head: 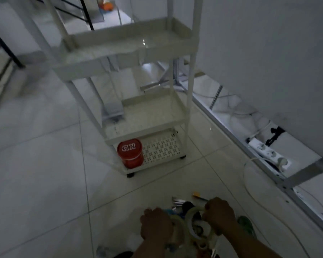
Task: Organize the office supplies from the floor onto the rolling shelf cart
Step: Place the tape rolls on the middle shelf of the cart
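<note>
Three tape rolls [193,223] are gripped between left hand [156,225] and right hand [220,216]; one red tin [130,152] is seated on the cart [189,101].

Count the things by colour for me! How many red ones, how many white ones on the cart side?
Red: 1, the red tin on the cart's bottom shelf.
White: 2, the shelf cart and the power strip by the wall.
Total: 3.
</note>
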The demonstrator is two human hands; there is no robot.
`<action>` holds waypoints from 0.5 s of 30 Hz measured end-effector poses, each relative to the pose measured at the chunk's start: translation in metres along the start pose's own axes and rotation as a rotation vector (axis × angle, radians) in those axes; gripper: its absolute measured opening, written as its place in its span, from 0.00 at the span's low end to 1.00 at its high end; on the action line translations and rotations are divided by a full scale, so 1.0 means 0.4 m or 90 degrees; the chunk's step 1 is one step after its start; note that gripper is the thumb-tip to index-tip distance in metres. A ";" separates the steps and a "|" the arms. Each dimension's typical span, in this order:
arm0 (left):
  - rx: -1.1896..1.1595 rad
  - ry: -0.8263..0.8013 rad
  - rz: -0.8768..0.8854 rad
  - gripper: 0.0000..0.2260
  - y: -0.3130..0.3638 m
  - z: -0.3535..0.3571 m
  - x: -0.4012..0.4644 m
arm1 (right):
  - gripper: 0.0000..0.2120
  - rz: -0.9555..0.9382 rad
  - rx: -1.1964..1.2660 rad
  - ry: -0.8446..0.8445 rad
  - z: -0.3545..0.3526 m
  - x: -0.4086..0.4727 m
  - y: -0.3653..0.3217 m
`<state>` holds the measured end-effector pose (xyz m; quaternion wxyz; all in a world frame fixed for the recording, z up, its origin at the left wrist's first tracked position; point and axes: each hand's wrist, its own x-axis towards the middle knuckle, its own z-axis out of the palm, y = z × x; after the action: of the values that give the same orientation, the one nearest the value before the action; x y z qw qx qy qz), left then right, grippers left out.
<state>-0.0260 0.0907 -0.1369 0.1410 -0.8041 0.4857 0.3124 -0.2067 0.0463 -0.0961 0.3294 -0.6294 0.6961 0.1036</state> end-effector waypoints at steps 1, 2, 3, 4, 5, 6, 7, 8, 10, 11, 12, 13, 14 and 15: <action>0.015 -0.016 0.005 0.22 0.002 -0.028 0.001 | 0.22 -0.009 0.009 0.014 -0.028 -0.002 -0.019; 0.021 -0.032 0.008 0.23 0.005 -0.064 -0.004 | 0.23 -0.020 0.015 0.032 -0.057 -0.003 -0.037; 0.009 -0.045 0.015 0.24 0.007 -0.101 -0.008 | 0.23 -0.027 0.022 0.052 -0.088 -0.004 -0.055; -0.013 -0.057 0.025 0.24 0.011 -0.145 -0.017 | 0.22 -0.028 0.036 0.069 -0.124 -0.009 -0.076; -0.038 -0.069 0.035 0.23 0.012 -0.188 -0.022 | 0.20 -0.029 0.063 0.084 -0.161 -0.013 -0.096; -0.066 -0.075 0.042 0.23 0.014 -0.233 -0.029 | 0.16 -0.029 0.088 0.093 -0.200 -0.017 -0.120; -0.093 -0.076 0.050 0.23 0.015 -0.275 -0.032 | 0.11 -0.032 0.107 0.099 -0.240 -0.021 -0.144; -0.110 -0.067 0.061 0.23 0.019 -0.321 -0.035 | 0.09 -0.033 0.136 0.106 -0.277 -0.021 -0.163; -0.111 -0.029 0.098 0.23 0.030 -0.415 -0.054 | 0.12 -0.028 0.229 0.116 -0.340 -0.016 -0.196; -0.100 -0.013 0.115 0.23 0.036 -0.459 -0.065 | 0.13 -0.031 0.267 0.113 -0.366 -0.015 -0.209; -0.096 0.000 0.130 0.24 0.043 -0.502 -0.080 | 0.13 -0.033 0.292 0.105 -0.388 -0.018 -0.221; -0.096 0.007 0.133 0.24 0.050 -0.540 -0.087 | 0.12 -0.033 0.315 0.098 -0.406 -0.020 -0.231; -0.098 0.012 0.136 0.25 0.057 -0.575 -0.092 | 0.12 -0.034 0.340 0.097 -0.421 -0.022 -0.236; -0.099 0.011 0.136 0.26 0.066 -0.606 -0.095 | 0.11 -0.036 0.367 0.097 -0.436 -0.026 -0.242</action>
<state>0.0269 -0.0244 0.0747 0.0397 -0.7589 0.5441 0.3556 -0.1728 -0.0607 0.0691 0.4438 -0.5351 0.7019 -0.1550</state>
